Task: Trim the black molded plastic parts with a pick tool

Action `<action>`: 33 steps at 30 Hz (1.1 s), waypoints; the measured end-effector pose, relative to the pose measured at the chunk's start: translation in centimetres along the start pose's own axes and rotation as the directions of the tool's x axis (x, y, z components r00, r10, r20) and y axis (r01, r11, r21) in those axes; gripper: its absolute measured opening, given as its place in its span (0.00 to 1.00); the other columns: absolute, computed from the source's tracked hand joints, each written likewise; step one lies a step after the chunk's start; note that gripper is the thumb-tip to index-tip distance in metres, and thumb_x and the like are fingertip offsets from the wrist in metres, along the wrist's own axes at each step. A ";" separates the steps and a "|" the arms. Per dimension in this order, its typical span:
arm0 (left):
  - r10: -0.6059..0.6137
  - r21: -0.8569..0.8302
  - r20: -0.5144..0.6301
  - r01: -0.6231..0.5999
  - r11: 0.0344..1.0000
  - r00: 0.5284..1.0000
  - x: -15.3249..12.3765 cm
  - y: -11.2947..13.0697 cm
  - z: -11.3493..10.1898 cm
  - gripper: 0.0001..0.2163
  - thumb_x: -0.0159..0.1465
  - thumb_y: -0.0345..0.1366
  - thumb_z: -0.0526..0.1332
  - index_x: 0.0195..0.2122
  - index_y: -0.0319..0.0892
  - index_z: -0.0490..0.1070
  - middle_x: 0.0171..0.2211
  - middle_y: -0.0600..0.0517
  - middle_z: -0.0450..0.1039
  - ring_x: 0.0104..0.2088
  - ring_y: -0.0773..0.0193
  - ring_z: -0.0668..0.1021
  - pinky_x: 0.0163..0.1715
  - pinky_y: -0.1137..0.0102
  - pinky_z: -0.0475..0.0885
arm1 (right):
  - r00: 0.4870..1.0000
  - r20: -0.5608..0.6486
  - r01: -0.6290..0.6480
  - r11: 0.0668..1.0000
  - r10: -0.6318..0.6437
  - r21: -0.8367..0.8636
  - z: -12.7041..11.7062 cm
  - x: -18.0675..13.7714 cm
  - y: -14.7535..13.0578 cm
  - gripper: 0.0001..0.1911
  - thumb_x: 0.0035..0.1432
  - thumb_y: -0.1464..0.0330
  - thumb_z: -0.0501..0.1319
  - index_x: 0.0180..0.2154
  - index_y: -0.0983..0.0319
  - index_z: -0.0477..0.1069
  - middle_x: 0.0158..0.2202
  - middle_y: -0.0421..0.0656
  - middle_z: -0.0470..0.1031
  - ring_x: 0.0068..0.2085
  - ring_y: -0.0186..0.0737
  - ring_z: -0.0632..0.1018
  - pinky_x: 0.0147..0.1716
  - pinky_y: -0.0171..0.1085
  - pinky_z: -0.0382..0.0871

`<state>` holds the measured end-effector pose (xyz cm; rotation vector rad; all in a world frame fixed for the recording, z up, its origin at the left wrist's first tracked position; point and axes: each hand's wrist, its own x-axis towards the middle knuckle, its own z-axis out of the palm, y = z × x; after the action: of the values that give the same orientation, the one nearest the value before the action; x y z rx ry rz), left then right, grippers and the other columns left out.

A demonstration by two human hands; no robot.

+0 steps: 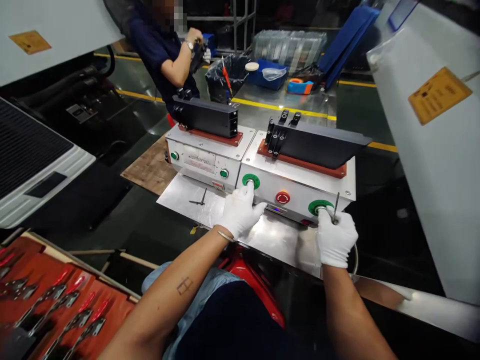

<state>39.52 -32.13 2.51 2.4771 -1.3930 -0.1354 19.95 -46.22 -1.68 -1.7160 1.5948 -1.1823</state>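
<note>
White box (267,185) stands before the person, beside a second box (213,148), buttons facing the hands. The left hand (240,212), grasping nothing, sets a finger on the left button (251,177). The right hand (335,240) touches the right button (314,207) while gripping a thin rod (337,202), apparently angled upward for clearance. A brown base (330,169) likely steadies the black part (311,145).

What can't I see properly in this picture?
In the head view:
Left green ring: partly behind the left hand.
Right green ring: partly behind the right hand.
Box label: writing too small and blurred.
Red board: cut off by the left and bottom edges.
</note>
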 end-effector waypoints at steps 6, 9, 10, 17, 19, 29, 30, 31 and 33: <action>0.007 -0.263 0.249 0.061 0.963 0.969 -9.0 -1.5 -0.6 0.16 0.69 0.46 0.57 0.47 0.41 0.77 0.41 0.45 0.78 0.42 0.53 0.79 0.45 0.60 0.73 | 0.757 0.509 0.310 0.911 -0.410 0.273 3.6 -7.4 -2.8 0.17 0.63 0.59 0.56 0.46 0.60 0.76 0.45 0.48 0.81 0.47 0.49 0.81 0.50 0.48 0.75; -0.105 -0.403 0.261 0.207 0.891 0.960 -15.3 -3.3 0.4 0.16 0.69 0.41 0.57 0.52 0.41 0.77 0.47 0.44 0.79 0.48 0.54 0.79 0.52 0.60 0.73 | 0.351 0.745 0.451 0.800 -0.567 0.396 9.5 -12.6 -6.5 0.08 0.57 0.62 0.62 0.39 0.51 0.78 0.38 0.39 0.81 0.41 0.46 0.82 0.41 0.43 0.78; -0.174 -0.434 0.251 0.271 0.859 0.952 -17.2 -4.0 0.6 0.18 0.69 0.41 0.57 0.55 0.40 0.75 0.51 0.43 0.78 0.51 0.54 0.79 0.55 0.59 0.72 | 0.280 0.765 0.485 0.773 -0.580 0.409 11.7 -13.9 -7.8 0.06 0.57 0.62 0.63 0.37 0.50 0.78 0.37 0.37 0.80 0.39 0.45 0.82 0.37 0.43 0.78; -0.648 -0.528 0.140 0.610 0.591 0.749 -28.6 -7.4 -0.6 0.26 0.68 0.46 0.54 0.61 0.36 0.70 0.61 0.39 0.71 0.62 0.51 0.72 0.67 0.52 0.62 | 0.147 0.824 0.654 0.679 -0.547 0.334 20.0 -18.7 -12.0 0.10 0.61 0.56 0.60 0.32 0.53 0.75 0.33 0.43 0.75 0.38 0.53 0.81 0.34 0.50 0.77; -0.758 -0.558 0.147 0.686 0.467 0.636 -31.1 -7.7 -1.0 0.28 0.67 0.49 0.53 0.62 0.35 0.69 0.63 0.39 0.69 0.65 0.51 0.70 0.68 0.52 0.59 | 0.120 0.814 0.666 0.655 -0.568 0.359 19.1 -19.5 -10.4 0.12 0.60 0.53 0.61 0.33 0.52 0.75 0.34 0.43 0.76 0.35 0.52 0.81 0.31 0.49 0.76; -0.867 -0.790 0.156 0.586 0.177 0.473 -33.9 -8.6 0.5 0.32 0.63 0.58 0.56 0.60 0.39 0.71 0.61 0.41 0.72 0.62 0.50 0.73 0.68 0.55 0.59 | 0.373 0.586 0.583 0.673 -0.720 0.456 12.5 -12.6 -13.2 0.12 0.63 0.57 0.55 0.40 0.54 0.73 0.39 0.41 0.79 0.39 0.45 0.79 0.42 0.45 0.74; -0.879 -0.809 0.154 0.568 0.151 0.452 -33.9 -8.6 0.6 0.31 0.62 0.58 0.57 0.59 0.40 0.71 0.60 0.41 0.73 0.61 0.50 0.74 0.68 0.55 0.61 | 0.452 0.527 0.587 0.684 -0.720 0.432 11.9 -9.7 -15.1 0.16 0.66 0.56 0.52 0.44 0.57 0.71 0.42 0.45 0.78 0.43 0.46 0.79 0.47 0.46 0.73; -0.890 -0.825 0.156 0.552 0.122 0.429 -34.0 -8.6 0.6 0.31 0.62 0.58 0.57 0.58 0.40 0.72 0.59 0.41 0.74 0.61 0.49 0.74 0.67 0.55 0.62 | 0.549 0.436 0.590 0.700 -0.713 0.403 11.2 -6.6 -17.1 0.18 0.68 0.57 0.49 0.46 0.60 0.69 0.43 0.48 0.77 0.45 0.47 0.78 0.49 0.47 0.71; -0.897 -0.845 0.173 0.530 0.077 0.406 -34.3 -8.9 0.8 0.30 0.63 0.57 0.56 0.58 0.41 0.71 0.58 0.42 0.75 0.61 0.50 0.75 0.67 0.55 0.63 | 0.686 0.156 0.618 0.682 -0.711 0.391 9.6 -0.5 -20.8 0.16 0.67 0.60 0.51 0.47 0.64 0.68 0.42 0.50 0.76 0.45 0.46 0.78 0.47 0.44 0.71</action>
<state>28.55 1.12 -3.03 1.8664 0.3410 -0.3590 38.93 -43.83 10.84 -2.2045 0.5250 -1.3157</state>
